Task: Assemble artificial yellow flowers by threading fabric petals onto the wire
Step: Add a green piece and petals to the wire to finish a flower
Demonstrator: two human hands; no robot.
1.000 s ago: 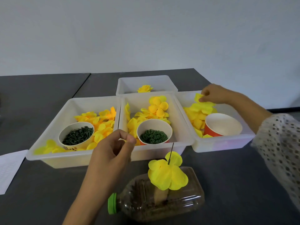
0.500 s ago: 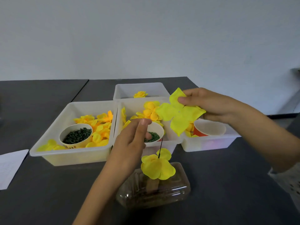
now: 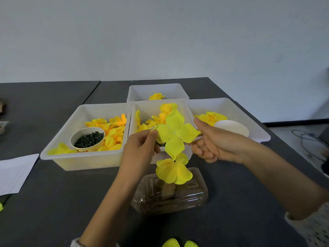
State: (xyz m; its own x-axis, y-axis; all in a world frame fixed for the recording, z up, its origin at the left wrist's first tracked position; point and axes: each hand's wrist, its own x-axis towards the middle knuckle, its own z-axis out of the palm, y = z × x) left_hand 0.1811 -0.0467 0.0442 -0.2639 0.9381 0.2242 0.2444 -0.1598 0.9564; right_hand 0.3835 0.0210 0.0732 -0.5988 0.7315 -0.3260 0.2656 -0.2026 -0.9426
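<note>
We held the four-lobed petal (image 3: 175, 133) flat between both hands, left hand (image 3: 140, 150) and right hand (image 3: 211, 141) pinching opposite lobes, its centre hole just above the upright wire (image 3: 175, 159).

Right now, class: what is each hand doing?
Left hand: pinches the left lobe of the four-lobed petal.
Right hand: holds the same petal's right lobe between thumb and fingers.
</note>
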